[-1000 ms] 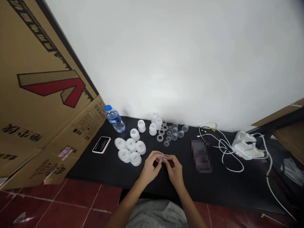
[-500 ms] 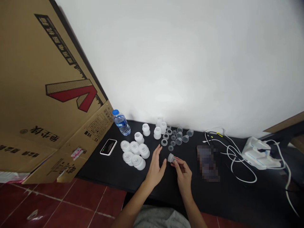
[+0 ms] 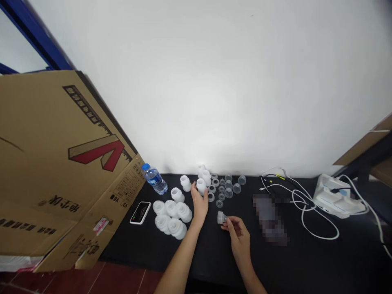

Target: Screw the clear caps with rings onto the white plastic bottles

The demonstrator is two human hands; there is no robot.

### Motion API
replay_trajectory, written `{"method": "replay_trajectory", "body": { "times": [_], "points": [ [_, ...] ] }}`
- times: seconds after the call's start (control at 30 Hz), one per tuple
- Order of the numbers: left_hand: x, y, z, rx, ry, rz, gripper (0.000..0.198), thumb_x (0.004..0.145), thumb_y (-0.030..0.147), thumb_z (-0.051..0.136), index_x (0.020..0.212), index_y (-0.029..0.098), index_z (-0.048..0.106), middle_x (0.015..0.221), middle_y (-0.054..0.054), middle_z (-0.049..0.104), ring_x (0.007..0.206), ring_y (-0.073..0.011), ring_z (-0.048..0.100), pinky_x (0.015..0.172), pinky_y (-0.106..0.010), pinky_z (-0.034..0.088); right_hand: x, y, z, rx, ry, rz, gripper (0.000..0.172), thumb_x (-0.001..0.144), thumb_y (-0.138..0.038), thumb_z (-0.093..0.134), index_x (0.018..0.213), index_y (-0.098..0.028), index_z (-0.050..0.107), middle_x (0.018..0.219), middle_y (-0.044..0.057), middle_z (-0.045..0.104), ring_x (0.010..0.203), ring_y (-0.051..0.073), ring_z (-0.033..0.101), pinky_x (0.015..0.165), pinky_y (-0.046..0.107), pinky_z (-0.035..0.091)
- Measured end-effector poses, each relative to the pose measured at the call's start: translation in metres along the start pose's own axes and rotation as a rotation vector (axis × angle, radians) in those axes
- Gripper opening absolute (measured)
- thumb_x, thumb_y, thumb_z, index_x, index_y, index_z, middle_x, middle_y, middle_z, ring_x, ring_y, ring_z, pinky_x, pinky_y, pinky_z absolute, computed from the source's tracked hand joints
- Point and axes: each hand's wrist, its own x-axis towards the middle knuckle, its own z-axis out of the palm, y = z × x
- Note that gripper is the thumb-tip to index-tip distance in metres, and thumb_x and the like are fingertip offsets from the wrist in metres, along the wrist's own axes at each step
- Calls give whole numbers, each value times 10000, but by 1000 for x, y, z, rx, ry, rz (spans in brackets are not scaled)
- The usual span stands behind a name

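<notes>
**Black surface under a white wall, two hands among plastic parts**

Black surface (image 3: 306, 253) runs along the foot of a white wall (image 3: 214, 81). Near its front middle, the right hand (image 3: 237, 232) pinches a small translucent cup (image 3: 221, 217) between thumb and fingertips, holding it tilted at or just above the surface. The left hand (image 3: 199, 202) reaches farther back, thumb and fingers set round a white fitting (image 3: 201, 185) and touching it; whether the grip is closed cannot be told.

Just left of that hand lies a cluster of white fittings (image 3: 171, 214), with two more standing behind it. To the right of the touched fitting sit clear rings and cups (image 3: 226, 187) in loose rows.

Farther left lie a phone (image 3: 140, 212) with its screen lit and a water bottle (image 3: 154, 179) with a blue cap, both next to a large cardboard box (image 3: 61, 163) that leans at the surface's left end. Well to the right, white cables (image 3: 301, 202) loop toward a white device (image 3: 335, 198).
</notes>
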Motion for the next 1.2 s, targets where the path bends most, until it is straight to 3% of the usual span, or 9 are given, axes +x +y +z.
{"method": "replay_trajectory", "body": {
  "times": [0.13, 0.3, 0.43, 0.53, 0.67, 0.77, 1.0, 1.2],
  "points": [
    [-24, 9, -23, 34, -24, 36, 550, 1056, 539, 585, 1457, 175, 491, 1402, -199, 592, 1346, -364, 589, 1166, -579, 467, -1, -3, 0, 6, -23, 17, 413, 922, -609, 793, 954, -199, 752, 784, 57, 738, 685, 244, 748, 659, 378, 682],
    [-57, 15, -54, 35, -127, 96, 562, 1043, 528, 616, 1517, 245, 509, 1388, -155, 601, 1339, -333, 596, 1174, -537, 464, 9, -10, 0, 30, -11, -2, 405, 936, -601, 776, 944, -198, 733, 723, 21, 693, 579, 188, 671, 534, 301, 604],
    [-61, 9, -58, -146, -261, -25, 555, 982, 563, 706, 1405, 232, 566, 1271, -126, 686, 1192, -297, 689, 1052, -452, 558, 47, -28, 6, 1, 70, -71, 386, 939, -588, 774, 940, -209, 705, 732, 7, 677, 534, 155, 620, 485, 262, 530],
    [-56, 8, -56, -240, -397, -135, 485, 967, 626, 693, 1226, 216, 669, 1107, -93, 746, 986, -266, 746, 852, -370, 611, 84, -45, 16, -5, 79, -135, 414, 909, -615, 787, 927, -211, 698, 716, -8, 651, 502, 136, 570, 449, 248, 472],
    [-54, 9, -56, -310, -472, -203, 479, 984, 638, 660, 1189, 207, 699, 991, -74, 768, 821, -236, 763, 661, -304, 596, 115, -54, 24, -21, -72, -174, 421, 892, -625, 789, 894, -212, 710, 705, -13, 628, 484, 129, 525, 422, 250, 430],
    [-54, 7, -56, -324, -456, -196, 479, 969, 630, 687, 1197, 209, 698, 1015, -76, 769, 804, -229, 762, 659, -306, 603, 117, -50, 20, -53, -159, -172, 412, 897, -620, 783, 864, -216, 716, 688, -13, 614, 470, 128, 495, 406, 254, 388],
    [-52, -2, -55, -260, -416, -127, 428, 957, 579, 726, 1202, 229, 696, 1113, -74, 739, 971, -261, 737, 835, -355, 608, 109, -47, 6, -137, -202, -211, 416, 936, -578, 752, 744, -224, 647, 622, -34, 547, 532, 137, 474, 509, 270, 393],
    [-52, -1, -56, -228, -452, -79, 397, 988, 559, 695, 1199, 223, 676, 1103, -72, 717, 938, -236, 718, 823, -340, 601, 118, -55, -1, -169, -206, -251, 338, 941, -535, 739, 823, -223, 686, 700, -7, 617, 599, 157, 535, 542, 273, 427]
  ]
}}
